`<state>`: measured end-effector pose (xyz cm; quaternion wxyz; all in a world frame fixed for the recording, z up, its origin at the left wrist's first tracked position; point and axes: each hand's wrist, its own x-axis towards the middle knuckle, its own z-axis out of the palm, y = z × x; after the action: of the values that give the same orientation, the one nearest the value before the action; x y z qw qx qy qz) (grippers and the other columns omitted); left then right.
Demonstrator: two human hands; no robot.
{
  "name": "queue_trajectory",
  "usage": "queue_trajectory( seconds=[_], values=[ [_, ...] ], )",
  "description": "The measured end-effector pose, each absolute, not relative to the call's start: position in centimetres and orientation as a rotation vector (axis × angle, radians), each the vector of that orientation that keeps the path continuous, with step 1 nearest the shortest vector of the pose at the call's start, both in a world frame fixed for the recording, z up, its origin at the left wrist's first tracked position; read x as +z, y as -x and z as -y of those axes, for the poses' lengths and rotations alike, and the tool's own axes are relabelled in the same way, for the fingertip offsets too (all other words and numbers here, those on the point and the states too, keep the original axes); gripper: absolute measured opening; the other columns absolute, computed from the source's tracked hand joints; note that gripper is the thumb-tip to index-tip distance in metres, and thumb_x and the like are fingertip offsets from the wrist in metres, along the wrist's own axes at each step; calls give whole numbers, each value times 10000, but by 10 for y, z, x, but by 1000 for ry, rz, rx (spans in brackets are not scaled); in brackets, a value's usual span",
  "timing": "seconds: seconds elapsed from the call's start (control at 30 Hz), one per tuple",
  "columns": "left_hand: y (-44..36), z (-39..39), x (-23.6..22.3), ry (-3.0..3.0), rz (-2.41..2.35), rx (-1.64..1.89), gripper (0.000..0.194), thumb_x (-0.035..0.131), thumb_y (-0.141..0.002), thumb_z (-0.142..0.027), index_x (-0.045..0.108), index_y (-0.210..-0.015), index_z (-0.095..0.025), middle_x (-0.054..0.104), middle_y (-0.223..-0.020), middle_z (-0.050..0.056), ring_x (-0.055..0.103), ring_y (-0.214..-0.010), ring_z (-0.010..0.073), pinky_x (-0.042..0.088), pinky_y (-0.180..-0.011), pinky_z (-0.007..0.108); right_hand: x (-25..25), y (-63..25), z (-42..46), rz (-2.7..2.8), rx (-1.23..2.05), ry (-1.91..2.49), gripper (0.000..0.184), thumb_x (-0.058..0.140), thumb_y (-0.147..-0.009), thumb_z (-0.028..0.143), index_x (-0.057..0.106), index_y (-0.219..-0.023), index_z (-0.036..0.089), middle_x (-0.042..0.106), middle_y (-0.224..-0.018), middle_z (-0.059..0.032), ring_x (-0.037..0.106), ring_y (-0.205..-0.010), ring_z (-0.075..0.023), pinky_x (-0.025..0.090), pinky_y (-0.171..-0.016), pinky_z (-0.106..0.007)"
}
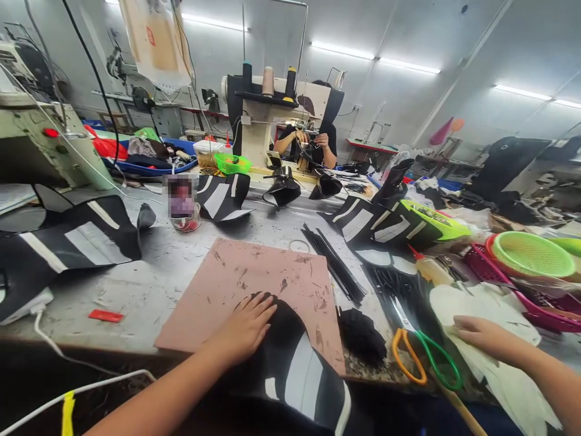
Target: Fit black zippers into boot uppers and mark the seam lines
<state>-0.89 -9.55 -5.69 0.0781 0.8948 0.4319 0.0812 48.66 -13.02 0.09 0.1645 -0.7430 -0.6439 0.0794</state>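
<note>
My left hand [247, 324] lies flat, fingers a little spread, on a black leather-like piece [281, 339] with white strips stuck to it. That piece rests partly on a pink board [254, 266] and hangs over the table's front edge. At the right, my right hand [485, 339] has its fingers together and bent at a pile of thin white cut pieces [472, 303], apparently pinching one; the fingertips are partly hidden. Between my hands lie scissors [411, 345] with one orange and one green handle, and a crumpled black bundle [362, 336].
Black strips [333, 260] lie beyond the board. More black pieces with white strips [82, 236] stand left and at the back. A clear jar [185, 221], a red tag [106, 315] and a green basket [531, 254] are around. Opposite, a person works at a sewing machine [272, 121].
</note>
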Motion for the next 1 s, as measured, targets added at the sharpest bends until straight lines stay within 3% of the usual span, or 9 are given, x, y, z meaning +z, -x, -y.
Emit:
queue_trajectory(
  seconds=[0.1,0.17,0.3,0.4,0.5,0.63,0.77,0.83,1.0],
  values=[
    [6,95,-55,-2672,-1303,226,412,346,-882,-261,432,-1284,-243,395,-1379,40,326,-1287,248,299,-1035,453,30,-473,156,1605,750,2024,233,565,-650,210,439,-456,232,455,-457,-3,441,-420,-116,318,-444,-277],
    [4,96,-54,-2680,-1299,223,396,353,-876,-251,474,-1253,-238,405,-1372,56,331,-1282,270,298,-1029,471,55,-448,164,1344,822,1918,153,639,-641,279,505,-577,240,499,-523,0,475,-466,-121,350,-468,-274],
    [-5,100,-50,-2683,-1249,271,424,368,-809,-121,536,-1197,-150,477,-1300,148,379,-1239,314,314,-997,500,68,-347,149,1116,928,1567,429,681,-633,337,514,-1027,298,584,-669,21,516,-519,-125,381,-483,-250],
    [-13,104,-46,-2602,-1234,318,458,371,-754,-62,550,-1171,-126,551,-1197,178,472,-1139,311,357,-950,490,43,-251,118,1262,1248,1372,253,669,-631,335,618,-844,207,630,-789,-21,556,-681,-137,431,-605,-256],
    [-12,104,-43,-2526,-1259,335,415,369,-782,-116,555,-1150,-160,576,-1161,138,510,-1086,284,382,-938,466,10,-180,86,1148,1701,1082,291,658,-601,290,635,-878,203,622,-937,-23,546,-728,-124,432,-659,-254],
    [10,98,-37,-2070,-1353,462,401,484,-748,-262,544,-1138,-191,548,-1215,92,464,-1148,277,361,-982,431,-20,-156,62,1009,2017,1126,329,648,-513,165,639,-839,204,582,-817,19,487,-630,-82,376,-584,-212],
    [37,94,-33,-1508,-1389,556,416,353,-793,-433,530,-1052,-159,626,-1003,106,605,-883,235,502,-709,364,-30,-174,62,1219,2061,1238,350,587,-557,138,651,-892,215,595,-844,20,466,-624,-83,347,-590,-225],
    [43,95,-34,-1380,-1413,593,492,258,-810,-512,478,-1067,-156,613,-946,98,610,-750,193,488,-559,301,-29,-178,65,1364,1979,1276,357,548,-591,127,648,-919,227,615,-922,15,498,-707,-104,361,-653,-244],
    [42,106,-38,-1538,-1548,592,343,485,-686,-356,541,-983,-193,551,-742,-3,527,-656,142,443,-658,278,-32,-167,68,1551,1724,1401,326,514,-643,123,620,-934,224,617,-1004,-7,538,-839,-148,410,-722,-289]
  ],
)
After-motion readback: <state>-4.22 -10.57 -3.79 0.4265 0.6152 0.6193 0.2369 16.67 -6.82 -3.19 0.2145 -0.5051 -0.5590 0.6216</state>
